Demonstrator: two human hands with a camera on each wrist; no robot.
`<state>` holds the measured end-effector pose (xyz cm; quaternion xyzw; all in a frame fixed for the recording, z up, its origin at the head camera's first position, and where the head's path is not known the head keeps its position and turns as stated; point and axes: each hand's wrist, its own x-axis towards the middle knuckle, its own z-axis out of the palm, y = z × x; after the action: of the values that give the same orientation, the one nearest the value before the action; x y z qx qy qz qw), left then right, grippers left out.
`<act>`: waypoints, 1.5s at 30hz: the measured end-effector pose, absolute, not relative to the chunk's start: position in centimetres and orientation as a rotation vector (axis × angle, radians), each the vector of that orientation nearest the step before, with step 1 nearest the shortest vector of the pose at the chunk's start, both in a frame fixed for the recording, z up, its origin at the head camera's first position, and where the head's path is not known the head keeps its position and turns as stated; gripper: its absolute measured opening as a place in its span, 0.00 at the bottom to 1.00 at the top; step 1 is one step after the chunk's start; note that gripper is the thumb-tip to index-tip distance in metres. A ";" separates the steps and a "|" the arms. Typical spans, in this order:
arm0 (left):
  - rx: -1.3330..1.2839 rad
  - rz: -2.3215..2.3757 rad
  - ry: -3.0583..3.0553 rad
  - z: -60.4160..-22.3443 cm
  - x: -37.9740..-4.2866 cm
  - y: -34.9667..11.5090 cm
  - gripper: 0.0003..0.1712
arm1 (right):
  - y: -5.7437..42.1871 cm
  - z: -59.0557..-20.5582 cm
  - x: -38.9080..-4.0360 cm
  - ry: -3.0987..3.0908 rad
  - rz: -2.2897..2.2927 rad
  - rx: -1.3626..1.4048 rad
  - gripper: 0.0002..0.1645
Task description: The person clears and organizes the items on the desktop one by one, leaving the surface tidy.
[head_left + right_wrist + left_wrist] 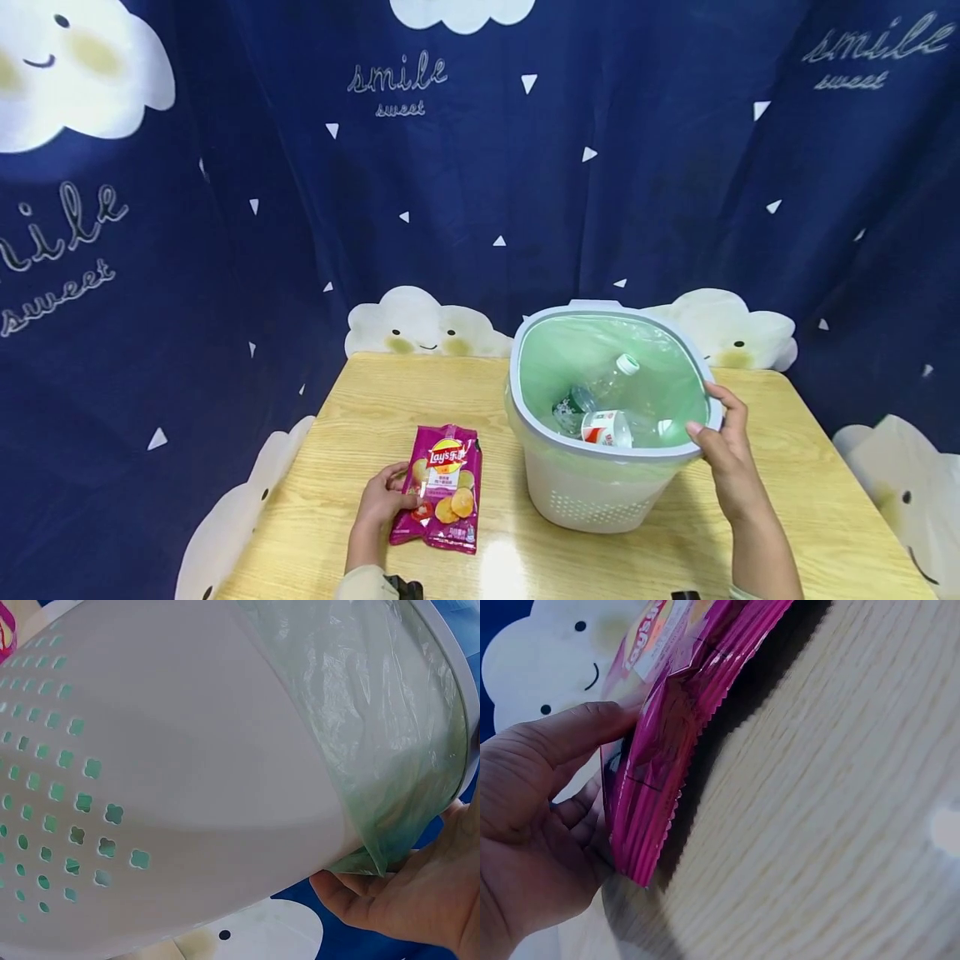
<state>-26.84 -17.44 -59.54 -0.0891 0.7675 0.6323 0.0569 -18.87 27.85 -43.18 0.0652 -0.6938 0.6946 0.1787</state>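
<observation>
My left hand (384, 500) pinches the left edge of a purple Lay's potato chip bag (442, 487), thumb on its front. In the left wrist view the bag (660, 750) is tilted, with one crimped edge close to the tabletop. My right hand (726, 446) grips the right side of the rim of a pale trash bin (592, 487), thumb on the near side. A green liner (555, 350) is folded over the rim. Inside lie clear plastic bottles, one with a white cap (627, 364) and one with a red and white label (606, 428).
Bin and chip bag are on a light wooden table (390, 392), the bag left of the bin. Behind and at the sides hangs a dark blue curtain (465, 192) with clouds and triangles. Small holes (82, 802) pattern the bin's lower wall.
</observation>
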 end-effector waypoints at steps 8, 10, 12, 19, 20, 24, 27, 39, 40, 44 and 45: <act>-0.299 2.072 2.170 -59.5 -26.0 -17.8 0.41 | 27.4 -43.2 -19.3 -1.974 1.982 0.184 0.31; -0.278 2.080 2.173 -59.2 -25.8 -17.8 0.40 | 27.4 -43.3 -19.3 -1.982 1.981 0.168 0.31; -0.241 2.076 2.195 -59.0 -25.7 -17.8 0.40 | 27.3 -43.3 -19.2 -1.982 1.980 0.163 0.31; -0.256 2.131 2.198 -57.9 -25.4 -17.5 0.37 | 27.2 -43.1 -19.1 -1.968 1.989 0.165 0.31; -0.263 2.144 2.194 -57.8 -25.3 -17.5 0.37 | 27.2 -43.1 -19.1 -1.967 1.989 0.168 0.30; -0.285 2.192 2.164 -57.2 -24.8 -17.5 0.36 | 27.1 -43.0 -19.0 -1.975 1.978 0.186 0.31; -0.313 2.220 2.151 -56.7 -24.4 -17.4 0.35 | 27.0 -43.0 -19.0 -1.984 1.978 0.182 0.31; -0.330 2.297 2.247 -55.0 -23.7 -14.0 0.29 | 27.6 -43.3 -18.9 -1.981 1.967 0.174 0.32; -0.338 2.301 2.256 -54.9 -23.7 -13.9 0.29 | 27.6 -43.3 -18.9 -1.981 1.969 0.173 0.32; -0.339 2.331 2.297 -54.3 -23.8 -13.5 0.28 | 27.7 -43.2 -19.0 -1.974 1.975 0.169 0.32; -0.332 2.337 2.301 -54.0 -23.9 -13.4 0.28 | 27.8 -43.1 -18.9 -1.969 1.976 0.170 0.32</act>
<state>-23.87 -13.38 -54.04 -0.1004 0.6960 0.7068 -0.0774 -18.94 27.77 -43.12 0.0600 -0.6940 0.6964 0.1724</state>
